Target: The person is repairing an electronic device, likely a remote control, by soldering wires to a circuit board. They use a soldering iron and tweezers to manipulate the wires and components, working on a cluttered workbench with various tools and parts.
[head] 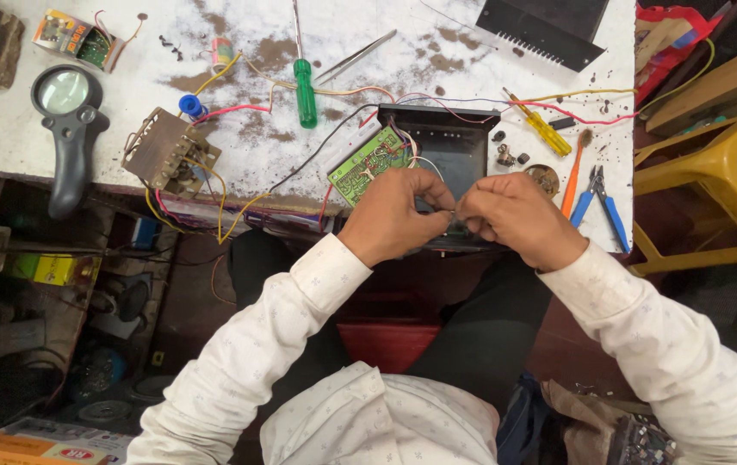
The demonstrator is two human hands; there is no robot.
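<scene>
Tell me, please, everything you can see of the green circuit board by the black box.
The green circuit board is a flat rectangle with pale printed tracks and markings on its face. It lies tilted, leaning on the left edge of the open black box at the near edge of the white table. Thin coloured wires run from its upper end into the box. The left hand covers its lower right corner; whether it actually touches the board I cannot tell.

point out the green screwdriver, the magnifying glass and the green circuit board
green screwdriver (305,93), head view, on its handle
magnifying glass (64,91), head view, on its lens
green circuit board (368,164), head view, on its printed face
</scene>
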